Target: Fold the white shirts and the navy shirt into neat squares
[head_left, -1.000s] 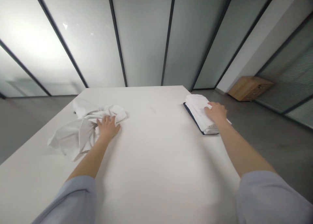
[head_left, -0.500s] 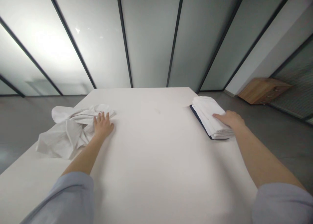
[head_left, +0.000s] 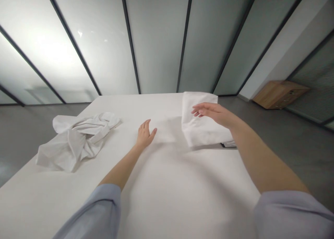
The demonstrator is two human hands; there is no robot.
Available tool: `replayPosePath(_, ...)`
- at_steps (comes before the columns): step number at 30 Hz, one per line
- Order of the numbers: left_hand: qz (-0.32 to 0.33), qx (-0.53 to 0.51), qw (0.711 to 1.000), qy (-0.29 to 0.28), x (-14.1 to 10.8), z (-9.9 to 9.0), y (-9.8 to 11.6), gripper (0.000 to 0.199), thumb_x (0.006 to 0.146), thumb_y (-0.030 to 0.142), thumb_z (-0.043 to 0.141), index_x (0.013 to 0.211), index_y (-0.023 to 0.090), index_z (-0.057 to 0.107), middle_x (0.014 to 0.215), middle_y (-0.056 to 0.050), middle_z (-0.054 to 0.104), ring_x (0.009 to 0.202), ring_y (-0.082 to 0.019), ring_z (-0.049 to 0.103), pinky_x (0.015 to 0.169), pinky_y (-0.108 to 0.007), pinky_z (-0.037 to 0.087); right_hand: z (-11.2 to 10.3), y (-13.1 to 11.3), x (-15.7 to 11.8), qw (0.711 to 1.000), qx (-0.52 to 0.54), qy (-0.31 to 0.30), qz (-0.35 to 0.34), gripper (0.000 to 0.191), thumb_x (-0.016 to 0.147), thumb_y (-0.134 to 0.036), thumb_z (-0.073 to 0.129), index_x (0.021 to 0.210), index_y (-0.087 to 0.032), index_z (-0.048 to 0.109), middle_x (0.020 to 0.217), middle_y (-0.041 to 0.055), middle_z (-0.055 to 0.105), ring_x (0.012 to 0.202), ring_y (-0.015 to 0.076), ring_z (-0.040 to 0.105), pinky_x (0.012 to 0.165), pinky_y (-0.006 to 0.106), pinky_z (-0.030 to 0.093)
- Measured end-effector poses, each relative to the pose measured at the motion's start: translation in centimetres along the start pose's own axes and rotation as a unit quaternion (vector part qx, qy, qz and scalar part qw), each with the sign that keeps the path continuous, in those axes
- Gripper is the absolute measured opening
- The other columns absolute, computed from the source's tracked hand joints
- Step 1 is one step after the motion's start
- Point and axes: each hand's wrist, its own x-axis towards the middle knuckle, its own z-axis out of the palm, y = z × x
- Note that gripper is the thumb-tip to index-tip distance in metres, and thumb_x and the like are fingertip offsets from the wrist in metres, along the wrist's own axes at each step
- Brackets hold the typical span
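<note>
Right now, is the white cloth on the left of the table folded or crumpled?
Crumpled: the white cloth lies bunched on the table, with irregular creases and uneven edges.

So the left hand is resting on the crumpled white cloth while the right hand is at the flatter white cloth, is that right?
Not quite: the head view shows the left hand apart from the crumpled white cloth, over the table to its right. The right hand is indeed at the flatter white cloth.
</note>
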Motion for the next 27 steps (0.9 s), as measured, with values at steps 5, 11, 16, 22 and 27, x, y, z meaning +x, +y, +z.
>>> replayPosePath(5,0.028,-0.076,0.995,-0.058,-1.3,1.6,2.4,0.060,0.093,0.050,0.034,0.141,0.013,0.033,0.141,-0.017,0.044,0.133,-0.024,0.037,0.109,-0.043,0.031,6.4,4.0,0.2,0.998,-0.044,0.026,0.037,0.029,0.086,-0.037,0.053,0.105,-0.021,0.067,0.109,0.0082,0.069,0.101,0.0218,0.062,0.091,0.037,0.046)
replayPosePath(11,0.168,-0.026,0.954,-0.246,-3.1,2.2,5.3,0.068,0.082,0.061,0.052,0.137,0.022,0.046,0.147,-0.012,0.040,0.135,-0.026,0.036,0.111,-0.044,0.028,13.4,9.8,0.6,0.955,-0.266,-0.022,0.125,0.033,0.082,-0.032,0.060,0.112,-0.019,0.065,0.125,0.0121,0.061,0.117,0.0251,0.055,0.099,0.038,0.040)
replayPosePath(16,0.084,0.034,0.964,-0.250,-2.0,1.5,3.3,0.045,0.090,0.051,0.042,0.125,0.026,0.057,0.142,-0.006,0.049,0.135,-0.023,0.037,0.115,-0.051,0.015,15.7,10.3,0.7,0.976,-0.192,0.035,0.094,0.031,0.087,-0.033,0.051,0.111,-0.017,0.063,0.120,0.0113,0.064,0.110,0.0214,0.057,0.094,0.033,0.042)
replayPosePath(22,-0.048,0.098,0.979,-0.170,-0.9,0.8,0.0,0.047,0.086,0.055,0.048,0.119,0.024,0.063,0.138,-0.009,0.053,0.134,-0.030,0.038,0.113,-0.055,0.018,15.3,10.5,-0.1,0.953,-0.162,0.256,0.022,0.023,0.085,-0.029,0.044,0.087,-0.019,0.064,0.093,0.0097,0.067,0.092,0.0234,0.057,0.088,0.037,0.043)
replayPosePath(27,0.038,0.055,0.994,-0.089,-1.7,0.7,1.1,0.036,0.088,0.040,0.048,0.115,0.022,0.064,0.125,-0.009,0.061,0.119,-0.024,0.051,0.105,-0.043,0.035,14.9,11.1,-0.2,0.939,-0.113,0.321,0.055,0.020,0.082,-0.032,0.042,0.076,-0.021,0.058,0.081,0.0078,0.064,0.083,0.0233,0.056,0.078,0.036,0.044)
